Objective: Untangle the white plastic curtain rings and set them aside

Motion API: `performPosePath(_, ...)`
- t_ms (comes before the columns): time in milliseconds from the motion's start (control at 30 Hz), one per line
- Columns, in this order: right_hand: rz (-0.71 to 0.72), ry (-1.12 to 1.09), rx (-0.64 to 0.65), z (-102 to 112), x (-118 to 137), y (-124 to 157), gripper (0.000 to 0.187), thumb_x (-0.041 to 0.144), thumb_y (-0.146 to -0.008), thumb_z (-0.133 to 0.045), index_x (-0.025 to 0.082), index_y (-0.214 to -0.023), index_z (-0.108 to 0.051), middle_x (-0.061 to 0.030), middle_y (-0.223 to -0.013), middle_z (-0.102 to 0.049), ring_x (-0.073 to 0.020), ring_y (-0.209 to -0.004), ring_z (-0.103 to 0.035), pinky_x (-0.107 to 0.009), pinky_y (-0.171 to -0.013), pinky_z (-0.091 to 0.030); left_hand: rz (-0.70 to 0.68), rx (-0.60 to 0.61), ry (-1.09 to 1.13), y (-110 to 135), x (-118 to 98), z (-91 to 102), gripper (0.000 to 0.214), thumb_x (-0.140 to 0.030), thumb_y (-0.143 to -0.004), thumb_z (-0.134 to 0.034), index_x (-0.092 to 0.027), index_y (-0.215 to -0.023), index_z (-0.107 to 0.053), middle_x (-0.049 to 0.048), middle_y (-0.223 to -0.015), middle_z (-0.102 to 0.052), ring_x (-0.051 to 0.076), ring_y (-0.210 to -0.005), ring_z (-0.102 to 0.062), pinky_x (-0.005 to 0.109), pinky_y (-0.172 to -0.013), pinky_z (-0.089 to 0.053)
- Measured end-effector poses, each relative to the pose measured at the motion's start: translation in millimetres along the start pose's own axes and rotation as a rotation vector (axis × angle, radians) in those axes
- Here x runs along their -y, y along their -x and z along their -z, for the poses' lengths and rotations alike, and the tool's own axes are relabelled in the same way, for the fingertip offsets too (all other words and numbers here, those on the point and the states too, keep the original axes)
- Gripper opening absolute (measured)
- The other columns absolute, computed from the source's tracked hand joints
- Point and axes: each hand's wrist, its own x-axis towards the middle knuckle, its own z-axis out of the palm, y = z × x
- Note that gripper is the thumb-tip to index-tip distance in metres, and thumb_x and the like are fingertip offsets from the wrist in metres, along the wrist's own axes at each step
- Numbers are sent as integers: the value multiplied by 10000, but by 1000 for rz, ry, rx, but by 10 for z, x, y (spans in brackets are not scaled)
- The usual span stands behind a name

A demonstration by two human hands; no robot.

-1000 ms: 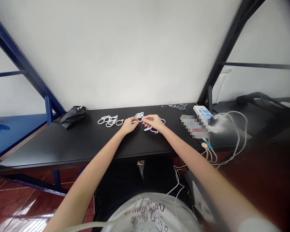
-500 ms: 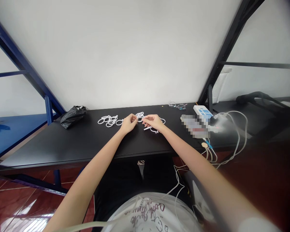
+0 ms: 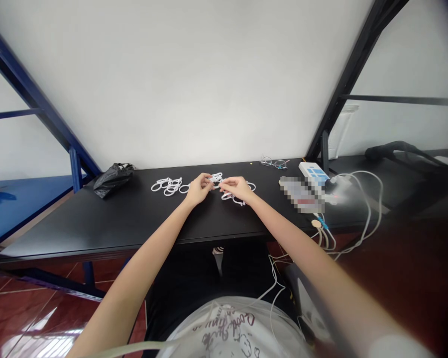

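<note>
Both my hands work close together above the black table (image 3: 142,219), fingers pinched. My left hand (image 3: 200,189) is closed on part of a thin white plastic loop, mostly covered by the fingers. Just to its right, my right hand (image 3: 237,188) pinches the same small white piece between thumb and fingers. Behind the fingertips lies a small heap of white loops (image 3: 217,176). Under and beside my right hand are more white loops (image 3: 239,201), partly hidden. One ring (image 3: 184,189) rests left of my left hand, near a tangled group of white loops (image 3: 168,186).
A crumpled black plastic bag (image 3: 114,180) lies at the left. Eyeglasses (image 3: 275,163) rest near the wall. On the right are a blurred-out phone (image 3: 302,194), a white-and-blue box (image 3: 313,173) and looping white cables (image 3: 369,209). Slanted metal frames (image 3: 47,107) stand at both sides.
The white strip below my right hand looked straight before and now appears as a curved loop. My left fingers have shifted very slightly upward; the rest looks the same.
</note>
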Motion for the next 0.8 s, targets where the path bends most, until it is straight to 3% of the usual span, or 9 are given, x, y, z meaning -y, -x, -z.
performPosePath(100, -8, 9, -3, -3, 9, 5, 330, 413, -666, -810, 123, -791, -715, -64, -697, -719, -107, -573, -633, -174, -484, -501, 26, -2, 22, -5, -1, 0, 293, -270, -796, -634, -175, -1063, -559, 26, -828, -674, 190, -763, -713, 285, -705, -521)
performPosePath(233, -17, 15, -5, -7, 19, 9, 309, 400, -681, -804, 125, -788, -712, -64, -703, -723, -109, -574, -642, -170, -479, -497, 86, -15, 68, -27, 25, 4, 222, -243, -776, -653, -164, -976, -597, 28, -788, -682, 192, -752, -711, 301, -735, -525)
performPosePath(433, -35, 18, -3, -10, 25, 7, 298, 383, -685, -809, 123, -786, -705, -62, -692, -724, -99, -526, -639, -166, -461, -486, 202, -118, 188, -83, 95, 43, 180, -222, -794, -631, -152, -936, -547, 37, -738, -683, 186, -737, -707, 327, -733, -548)
performPosePath(600, -33, 20, -3, -15, 40, 15, 293, 385, -691, -805, 123, -777, -706, -62, -683, -721, -98, -516, -632, -169, -454, -480, 190, -138, 252, -81, 71, 34, 195, -225, -806, -639, -158, -969, -555, 25, -776, -684, 163, -772, -703, 325, -797, -546)
performPosePath(800, -19, 24, 6, -10, 37, 11, 295, 391, -681, -809, 127, -765, -709, -59, -679, -720, -102, -524, -635, -174, -463, -487, 238, -132, 249, -82, 96, 32, 178, -210, -768, -685, -149, -887, -567, 25, -721, -676, 172, -714, -697, 330, -754, -546)
